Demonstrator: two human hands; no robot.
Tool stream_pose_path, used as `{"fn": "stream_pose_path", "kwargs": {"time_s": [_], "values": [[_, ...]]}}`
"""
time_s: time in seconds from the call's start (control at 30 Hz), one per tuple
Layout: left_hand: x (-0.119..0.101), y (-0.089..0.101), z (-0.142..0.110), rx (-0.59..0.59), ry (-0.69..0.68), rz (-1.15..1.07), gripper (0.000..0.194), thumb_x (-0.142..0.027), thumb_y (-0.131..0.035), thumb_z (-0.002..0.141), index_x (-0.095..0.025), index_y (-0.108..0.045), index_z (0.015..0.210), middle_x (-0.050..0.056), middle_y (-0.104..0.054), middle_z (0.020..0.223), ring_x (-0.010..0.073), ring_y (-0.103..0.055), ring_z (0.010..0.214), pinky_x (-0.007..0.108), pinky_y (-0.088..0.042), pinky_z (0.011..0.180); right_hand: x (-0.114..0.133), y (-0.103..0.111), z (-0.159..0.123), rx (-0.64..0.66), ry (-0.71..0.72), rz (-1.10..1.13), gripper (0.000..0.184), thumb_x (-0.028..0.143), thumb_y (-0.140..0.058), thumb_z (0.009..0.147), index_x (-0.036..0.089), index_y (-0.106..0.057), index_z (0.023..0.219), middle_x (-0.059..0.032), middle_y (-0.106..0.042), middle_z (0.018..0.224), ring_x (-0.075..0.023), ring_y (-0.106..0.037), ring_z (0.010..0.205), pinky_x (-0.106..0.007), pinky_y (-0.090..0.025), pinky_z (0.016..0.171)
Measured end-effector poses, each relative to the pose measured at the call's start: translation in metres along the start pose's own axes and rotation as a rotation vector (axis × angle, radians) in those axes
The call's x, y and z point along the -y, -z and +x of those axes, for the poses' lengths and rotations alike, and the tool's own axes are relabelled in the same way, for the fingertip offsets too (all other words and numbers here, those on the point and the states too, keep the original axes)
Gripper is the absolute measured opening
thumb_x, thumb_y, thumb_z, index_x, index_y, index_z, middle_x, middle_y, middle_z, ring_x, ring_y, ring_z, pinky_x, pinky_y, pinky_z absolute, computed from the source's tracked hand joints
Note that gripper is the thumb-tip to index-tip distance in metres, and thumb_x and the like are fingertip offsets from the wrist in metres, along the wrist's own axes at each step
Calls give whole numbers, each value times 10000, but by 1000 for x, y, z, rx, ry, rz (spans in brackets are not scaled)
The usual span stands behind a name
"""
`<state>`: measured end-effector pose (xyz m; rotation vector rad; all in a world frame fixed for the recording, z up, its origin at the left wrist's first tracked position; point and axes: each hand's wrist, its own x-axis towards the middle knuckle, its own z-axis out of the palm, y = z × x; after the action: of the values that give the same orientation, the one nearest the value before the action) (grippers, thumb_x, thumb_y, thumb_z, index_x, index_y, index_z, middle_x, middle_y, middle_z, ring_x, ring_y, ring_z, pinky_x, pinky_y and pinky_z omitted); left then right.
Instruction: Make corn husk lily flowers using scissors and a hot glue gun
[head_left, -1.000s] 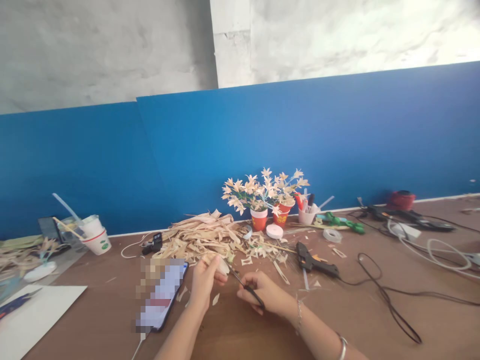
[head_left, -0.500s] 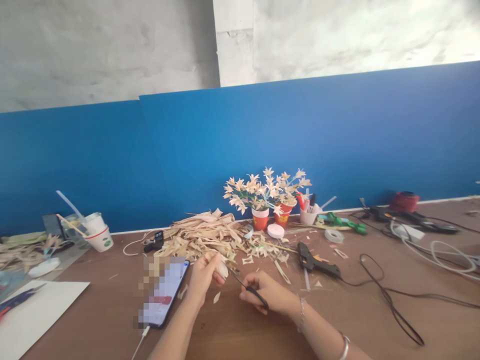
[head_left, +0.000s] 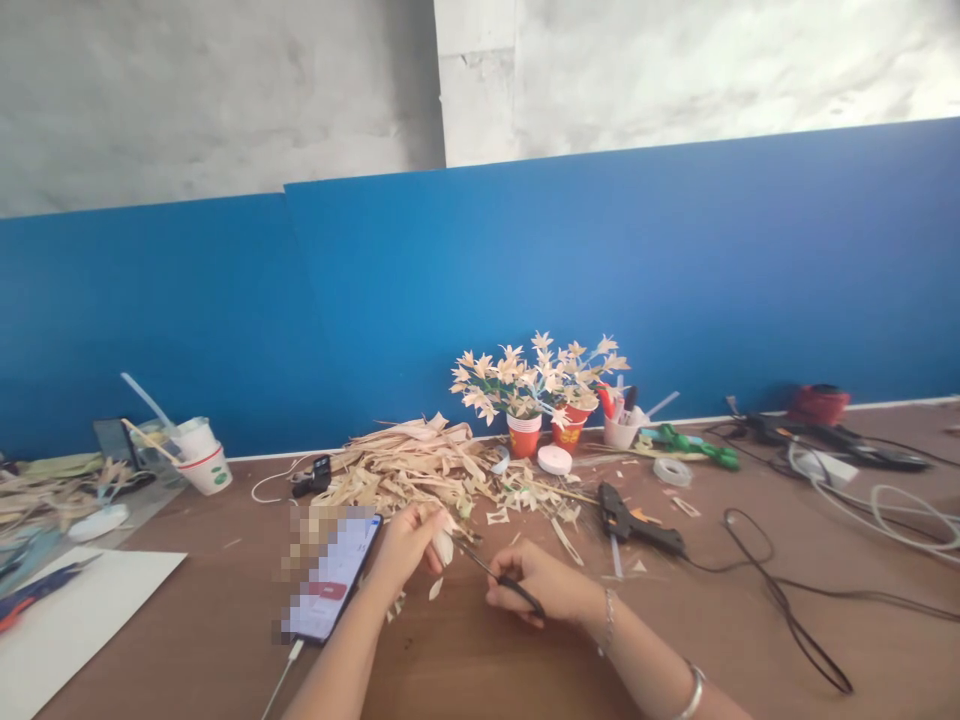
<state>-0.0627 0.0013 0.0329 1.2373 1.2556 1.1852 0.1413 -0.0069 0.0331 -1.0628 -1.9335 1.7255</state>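
Observation:
My left hand pinches a small pale piece of dried husk between thumb and fingers. From the right, my right hand grips a pair of scissors by the dark handles, with the blades pointing at the husk piece. Whether the blades touch it I cannot make out. A leaf-shaped offcut shows just below my left hand. Behind both hands spreads a heap of dried husk strips, with cut scraps at its right side.
A phone with a cable lies left of my left arm. Cups of husk flowers stand by the blue partition. To the right are a glue gun, a tape roll and loose cables. A white cup stands at left.
The view has shifted slightly, so everything sits a little further right. Both hands keep their holds on the husk piece and scissors. More scraps show beside my left wrist.

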Motion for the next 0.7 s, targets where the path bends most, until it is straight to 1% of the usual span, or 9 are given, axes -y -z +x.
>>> {"fn": "stream_pose_path", "kwargs": {"time_s": [0.13, 0.27, 0.37, 0.47, 0.7], "values": [[1, 2, 0, 39, -23, 27, 282, -415, -592, 729, -165, -520, 621, -12, -596, 414, 89, -507, 275, 140, -307, 292, -2, 2, -1, 20, 25, -32, 164, 294, -598, 685, 150, -525, 657, 81, -461, 424, -30, -364, 303, -131, -234, 294], [0, 2, 0, 44, -26, 31, 285, -416, -602, 719, -165, -527, 607, -4, -606, 423, 92, -506, 272, 146, -306, 293, 0, 2, -1, 11, 13, -47, 163, 294, -594, 685, 148, -531, 651, 78, -468, 426, -29, -367, 302, -128, -248, 296], [2, 3, 2, 21, -61, 30, 291, -426, -601, 715, -167, -521, 607, -6, -604, 425, 96, -506, 269, 150, -304, 286, 1, 0, -1, -1, -15, -31, 168, 309, -595, 683, 152, -535, 681, 74, -491, 421, -40, -401, 311, -127, -284, 307], [7, 5, 5, -14, -97, 65, 282, -417, -581, 734, -163, -516, 629, -13, -601, 431, 97, -514, 272, 146, -305, 285, 1, -2, -1, 19, -34, -8, 169, 312, -600, 676, 158, -533, 693, 75, -499, 419, -50, -429, 323, -129, -323, 316], [7, 5, 7, -83, -106, 125, 259, -402, -558, 750, -159, -519, 672, -62, -548, 416, 99, -527, 278, 146, -316, 290, -4, -3, 3, 20, -49, -19, 154, 289, -602, 658, 154, -536, 693, 75, -507, 421, -44, -422, 314, -124, -334, 304]]}}
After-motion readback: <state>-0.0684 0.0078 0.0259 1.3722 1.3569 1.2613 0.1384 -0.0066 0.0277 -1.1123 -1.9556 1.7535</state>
